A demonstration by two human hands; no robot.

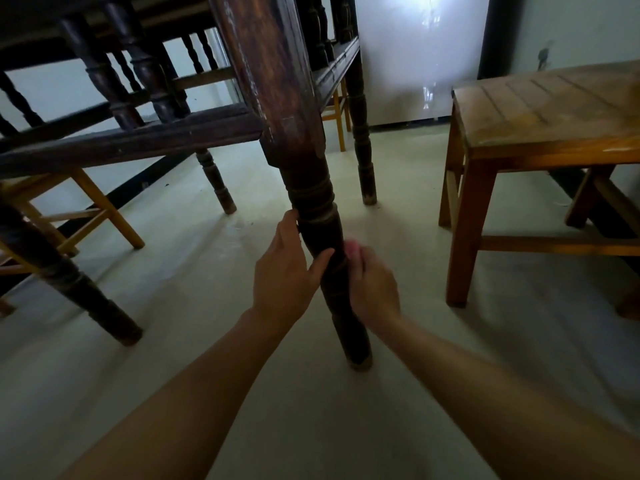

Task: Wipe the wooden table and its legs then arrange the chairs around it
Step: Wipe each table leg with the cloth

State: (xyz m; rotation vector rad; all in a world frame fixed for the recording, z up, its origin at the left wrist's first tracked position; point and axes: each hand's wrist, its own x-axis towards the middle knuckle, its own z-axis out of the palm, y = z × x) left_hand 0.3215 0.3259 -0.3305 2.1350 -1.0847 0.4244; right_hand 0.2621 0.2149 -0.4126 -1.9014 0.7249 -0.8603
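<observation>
Two bare forearms reach in from the bottom edge and meet at the nearest table leg [313,199], a dark turned post that stands on the pale floor [207,289] at the middle of the view. The left hand [287,268] grips the leg from its left side, fingers curled behind the wood and the thumb lying across the front. The right hand [375,285] is on the leg's right side at about the same height, blurred, its fingers closed round a pink cloth [353,249] that it presses to the wood; only a small bit of the cloth shows above the knuckles. Just above the hands the leg has ringed turnings, and higher up it thickens into a worn square-edged section with pale scuffs. To the left a second dark leg [69,282] slants down to the floor, and behind it a light wooden chair [86,209] stands partly under the table. The table's lower rail [138,140] runs left from the near leg and carries a row of turned spindles. On the right, apart from the table, stands a brown stool [554,116] with a slatted top. Farther back are two more table legs — one at the left [214,181], one at the right [363,150] — and beyond them a glossy white wall panel [415,64].
</observation>
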